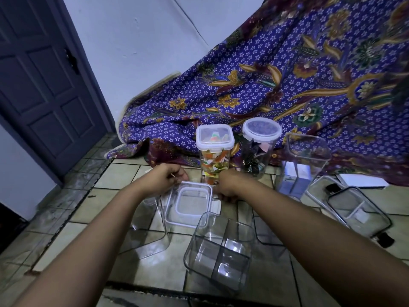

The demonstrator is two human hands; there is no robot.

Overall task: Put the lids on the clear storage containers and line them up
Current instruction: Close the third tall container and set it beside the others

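A clear square container [155,220] stands on the floor tiles with a white-rimmed lid [190,204] resting on its top. My left hand [164,178] grips the lid's far left edge and my right hand [228,187] grips its right edge. Behind them stand a lidded square jar of colourful bits [214,151] and a lidded round jar [257,147]. An open clear container [219,251] sits close in front. Another open one [303,162] stands at the right, beside a black-rimmed container [354,211].
A purple patterned cloth [287,74] drapes down behind the jars. A dark door [44,85] is at the left, next to a pale wall. The floor is tiled [77,229], with a dark grate strip along the near edge.
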